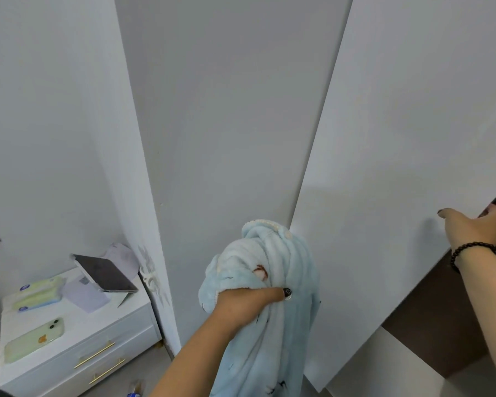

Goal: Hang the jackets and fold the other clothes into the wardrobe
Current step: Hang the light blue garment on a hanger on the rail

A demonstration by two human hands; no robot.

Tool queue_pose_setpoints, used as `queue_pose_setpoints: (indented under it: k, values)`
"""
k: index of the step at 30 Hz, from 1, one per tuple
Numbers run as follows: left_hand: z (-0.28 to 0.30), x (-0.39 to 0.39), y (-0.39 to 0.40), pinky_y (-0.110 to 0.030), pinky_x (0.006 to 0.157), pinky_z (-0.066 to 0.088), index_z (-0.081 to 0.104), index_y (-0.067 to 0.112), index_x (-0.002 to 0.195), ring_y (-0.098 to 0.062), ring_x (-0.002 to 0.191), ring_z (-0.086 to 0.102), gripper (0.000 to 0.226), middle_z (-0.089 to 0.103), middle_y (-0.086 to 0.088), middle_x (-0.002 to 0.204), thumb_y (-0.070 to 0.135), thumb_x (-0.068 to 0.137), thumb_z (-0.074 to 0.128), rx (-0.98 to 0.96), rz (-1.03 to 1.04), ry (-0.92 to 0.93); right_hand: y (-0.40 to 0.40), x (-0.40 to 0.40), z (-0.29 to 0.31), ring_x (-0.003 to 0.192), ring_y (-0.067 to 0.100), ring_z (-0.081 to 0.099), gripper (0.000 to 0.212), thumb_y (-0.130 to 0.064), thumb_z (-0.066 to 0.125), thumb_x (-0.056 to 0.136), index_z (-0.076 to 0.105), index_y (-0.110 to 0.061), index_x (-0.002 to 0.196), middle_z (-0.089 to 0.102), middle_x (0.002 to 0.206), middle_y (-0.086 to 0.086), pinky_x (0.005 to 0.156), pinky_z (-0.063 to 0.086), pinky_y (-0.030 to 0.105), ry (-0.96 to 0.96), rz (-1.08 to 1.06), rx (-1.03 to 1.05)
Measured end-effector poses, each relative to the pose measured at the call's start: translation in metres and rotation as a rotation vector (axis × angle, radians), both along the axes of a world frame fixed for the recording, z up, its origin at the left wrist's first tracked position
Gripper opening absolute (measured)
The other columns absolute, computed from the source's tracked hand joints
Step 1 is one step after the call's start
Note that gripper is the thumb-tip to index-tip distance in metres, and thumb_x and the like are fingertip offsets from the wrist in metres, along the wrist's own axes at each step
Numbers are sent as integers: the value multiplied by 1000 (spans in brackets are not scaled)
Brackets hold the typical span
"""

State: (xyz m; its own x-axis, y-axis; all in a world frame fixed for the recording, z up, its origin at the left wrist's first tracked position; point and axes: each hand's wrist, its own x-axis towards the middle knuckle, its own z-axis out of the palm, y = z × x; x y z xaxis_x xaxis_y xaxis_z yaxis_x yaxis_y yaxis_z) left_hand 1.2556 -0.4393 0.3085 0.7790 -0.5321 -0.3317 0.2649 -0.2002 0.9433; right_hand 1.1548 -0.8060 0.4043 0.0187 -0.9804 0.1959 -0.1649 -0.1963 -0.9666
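The fleece garment (265,296), pale blue and plush with small dark marks and a reddish patch, hung bunched in front of the wardrobe door (384,167), its upper folds rising just above the left hand (242,303) and its loose length dropping below it, out of view at the bottom. The left hand gripped a thick gather of the cloth, fingers curled tightly round it and buried in the pile, the thumb laid along the top with a dark-painted nail showing. To the right of the garment, the right hand (470,227) held the outer edge of the wardrobe door: the thumb lay flat against the white front face while the fingers wrapped behind the edge, mostly hidden, so how closely they sat together could not be told. A black beaded bracelet (470,253) circled that wrist. The door stood swung open, with the wardrobe's dark brown interior (441,325) visible beyond its edge. Well to the left of the door, a white bedside drawer unit (78,348) with brass handles carried a phone in a light green case (33,340), a pack of tissues (39,293) and a propped tablet (106,273).
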Motion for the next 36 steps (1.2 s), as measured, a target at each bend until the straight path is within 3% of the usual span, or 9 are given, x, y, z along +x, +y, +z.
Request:
queue_pose_setpoints:
  k: [3, 8, 16, 20, 23, 30, 33, 36]
  values:
    - [3, 6, -4, -18, 62, 56, 68, 31, 94, -1, 77, 69, 58, 73, 20, 81, 49, 44, 90, -8, 8, -9, 23, 5, -4, 117, 23, 53, 75, -15, 71, 73, 37, -14, 140, 46, 138, 7, 92, 40, 23, -30, -58, -20]
    - [7, 15, -11, -22, 64, 57, 70, 29, 95, -4, 77, 71, 58, 74, 17, 82, 47, 44, 90, -7, 5, -18, 66, 10, -13, 129, 27, 39, 77, -10, 69, 72, 33, -15, 140, 38, 142, 8, 105, 39, 46, 6, -116, -74]
    - [13, 14, -33, -35, 80, 60, 70, 25, 101, -12, 88, 71, 62, 75, 9, 92, 45, 45, 89, -1, -67, -39, 114, 10, -18, 129, 28, 35, 80, -4, 69, 75, 27, -15, 142, 31, 142, 9, 102, 43, 49, 6, -21, -84]
    - [17, 10, -44, -32, 75, 60, 70, 27, 96, -9, 83, 71, 58, 75, 12, 85, 45, 44, 89, 12, -92, -57, 138, 10, -19, 128, 27, 34, 80, -6, 68, 74, 27, -14, 142, 31, 140, 9, 103, 40, 53, 30, -2, -99]
    - [18, 7, -49, -28, 70, 59, 70, 27, 96, -9, 82, 71, 58, 74, 12, 85, 45, 44, 89, 10, -94, -72, 159, 11, -20, 127, 24, 32, 83, -7, 68, 74, 25, -15, 144, 30, 141, 7, 104, 39, 51, 38, 27, -104]
    - [17, 5, -49, -38, 82, 59, 68, 25, 104, -16, 89, 70, 65, 74, 6, 95, 47, 46, 88, 5, -63, -37, 209, 17, -28, 124, 20, 38, 81, -7, 70, 75, 27, -17, 143, 32, 133, -1, 103, 41, 47, 31, 147, -157]
    - [17, 8, -41, -40, 83, 58, 68, 23, 106, -18, 89, 71, 68, 75, 4, 95, 47, 45, 87, -10, -40, -17, 227, 24, -32, 120, 19, 42, 71, -7, 72, 76, 35, -15, 137, 34, 122, -7, 102, 43, 42, 29, 187, -258]
    - [17, 14, -25, -40, 82, 58, 69, 22, 103, -19, 88, 71, 67, 75, 4, 93, 46, 44, 88, -12, 6, -2, 233, 33, -30, 106, 18, 51, 50, -8, 71, 79, 41, -24, 116, 38, 112, -9, 90, 50, 35, 18, 259, -345]
